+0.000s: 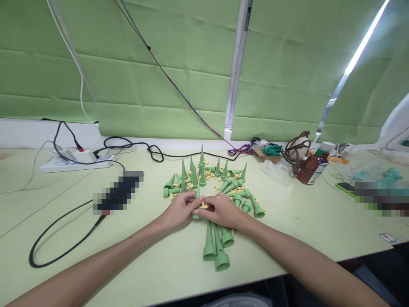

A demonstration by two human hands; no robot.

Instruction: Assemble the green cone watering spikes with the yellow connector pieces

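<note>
My left hand [183,207] is closed around a green plastic cone spike [198,194], its tip pointing up. Pressed close beside it, my right hand [225,209] pinches a small yellow T-shaped valve [203,206] against the cone's side. Whether the valve sits in the cone is hidden by my fingers. Behind my hands, several green cones [194,177] stand upright or lie about with yellow valves among them. More cones lie to the right of my right hand, such as one green cone [257,207]. Nearer the table's front edge lie a few with open ends toward me, including a holed cone [221,258].
On the left are a white power strip [76,164], a blurred dark device [119,194] and a looping black cable [32,251]. A brown bottle [311,168], a clear plastic bag [276,170] and a small cardboard box [265,156] stand at the back right.
</note>
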